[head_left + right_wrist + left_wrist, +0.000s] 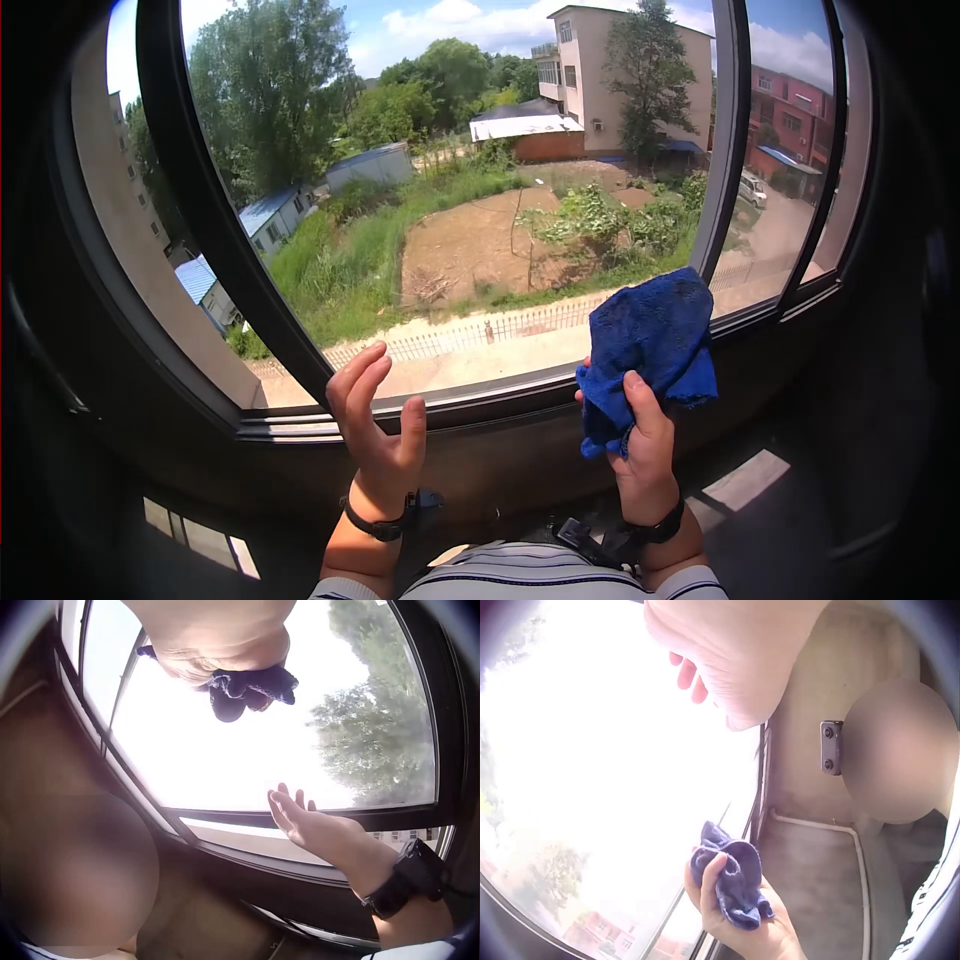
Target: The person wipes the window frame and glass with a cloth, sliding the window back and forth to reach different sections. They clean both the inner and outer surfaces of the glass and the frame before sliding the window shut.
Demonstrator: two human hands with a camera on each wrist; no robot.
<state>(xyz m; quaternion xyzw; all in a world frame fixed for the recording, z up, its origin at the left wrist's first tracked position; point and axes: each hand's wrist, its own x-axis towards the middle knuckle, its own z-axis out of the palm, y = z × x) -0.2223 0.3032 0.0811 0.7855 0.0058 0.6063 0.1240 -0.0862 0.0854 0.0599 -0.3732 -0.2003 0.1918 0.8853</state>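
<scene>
A crumpled blue cloth (652, 330) is held up by my right hand (648, 452), thumb across its near face, in front of the window's lower right part. The left wrist view shows the same cloth (739, 881) bunched between thumb and fingers. My left hand (378, 425) is raised, palm turned inward, with its fingers loosely bent and nothing in them. It stands left of the cloth, overlapping the dark window frame (240, 240) in the head view. In the right wrist view the left hand (319, 829) shows its fingers spread apart.
A large window with a sill rail (500, 395) spans the space before me. Beyond the glass lie a garden plot (470, 250), trees and buildings. Each wrist wears a black strap (375, 522). A white pipe (862, 877) runs along the room's wall.
</scene>
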